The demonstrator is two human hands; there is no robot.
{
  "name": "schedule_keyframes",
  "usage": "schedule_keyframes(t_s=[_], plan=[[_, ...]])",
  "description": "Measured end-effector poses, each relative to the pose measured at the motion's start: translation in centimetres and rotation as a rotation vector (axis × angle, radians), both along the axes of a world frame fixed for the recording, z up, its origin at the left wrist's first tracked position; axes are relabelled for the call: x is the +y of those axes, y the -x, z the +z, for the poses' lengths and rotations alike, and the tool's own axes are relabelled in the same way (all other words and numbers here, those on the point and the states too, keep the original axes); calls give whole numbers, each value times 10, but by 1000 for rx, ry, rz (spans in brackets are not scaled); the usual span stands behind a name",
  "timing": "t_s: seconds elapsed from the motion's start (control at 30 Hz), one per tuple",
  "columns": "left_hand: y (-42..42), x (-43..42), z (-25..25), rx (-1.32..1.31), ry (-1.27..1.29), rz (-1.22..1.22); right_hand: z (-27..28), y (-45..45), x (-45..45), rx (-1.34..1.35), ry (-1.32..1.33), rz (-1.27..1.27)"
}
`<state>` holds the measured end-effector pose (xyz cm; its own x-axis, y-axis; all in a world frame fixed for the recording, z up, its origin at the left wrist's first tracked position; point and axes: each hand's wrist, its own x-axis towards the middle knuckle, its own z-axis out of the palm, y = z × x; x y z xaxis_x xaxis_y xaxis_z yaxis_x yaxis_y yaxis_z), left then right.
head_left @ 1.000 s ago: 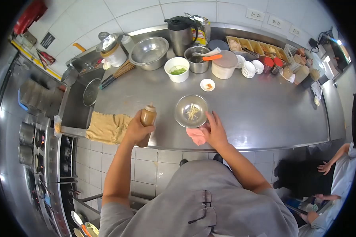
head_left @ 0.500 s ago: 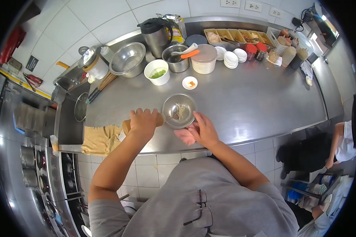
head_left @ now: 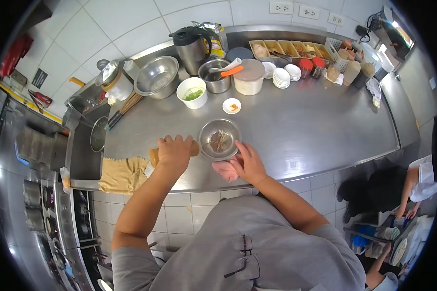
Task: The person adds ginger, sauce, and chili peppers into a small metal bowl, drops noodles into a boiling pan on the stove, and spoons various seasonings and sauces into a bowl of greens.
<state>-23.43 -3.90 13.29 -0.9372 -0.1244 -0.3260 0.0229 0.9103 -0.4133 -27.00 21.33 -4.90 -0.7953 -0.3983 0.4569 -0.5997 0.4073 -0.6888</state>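
My left hand (head_left: 175, 154) is wrapped around a squeeze bottle (head_left: 194, 148) of brown sauce, laid nearly level with its front end toward the bowl. The small metal bowl (head_left: 205, 130) stands on the counter and holds pale thin strips (head_left: 220, 140) with some brown liquid around them. At the bowl's right side, my right hand (head_left: 248, 164) grips the rim with its fingers; the underside of that grip is hidden. A pink cloth (head_left: 225, 171) lies bunched against this hand, below the bowl. Behind the bowl sits a white saucer (head_left: 232, 110) with small orange bits.
A tan towel (head_left: 124, 174) lies at the counter's front left. Along the back stand a white tub (head_left: 193, 99) with greens, a large metal bowl (head_left: 158, 92), a pot (head_left: 219, 86), a lidded container (head_left: 248, 86) and stacked saucers (head_left: 281, 77). Other people are at the right.
More brown liquid shows in the bowl now. Both hands have kept nearly the same places, with the bottle still tilted toward the bowl.
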Motion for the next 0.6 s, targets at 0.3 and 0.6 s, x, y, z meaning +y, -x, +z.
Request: schedule_keyframes(t_s=[0.3, 0.6], plan=[[-17, -17, -4, 54, -102, 75, 5, -3, -4, 2, -4, 14], [-11, -14, -3, 19, -112, 23, 2, -7, -6, -17, -39, -20]])
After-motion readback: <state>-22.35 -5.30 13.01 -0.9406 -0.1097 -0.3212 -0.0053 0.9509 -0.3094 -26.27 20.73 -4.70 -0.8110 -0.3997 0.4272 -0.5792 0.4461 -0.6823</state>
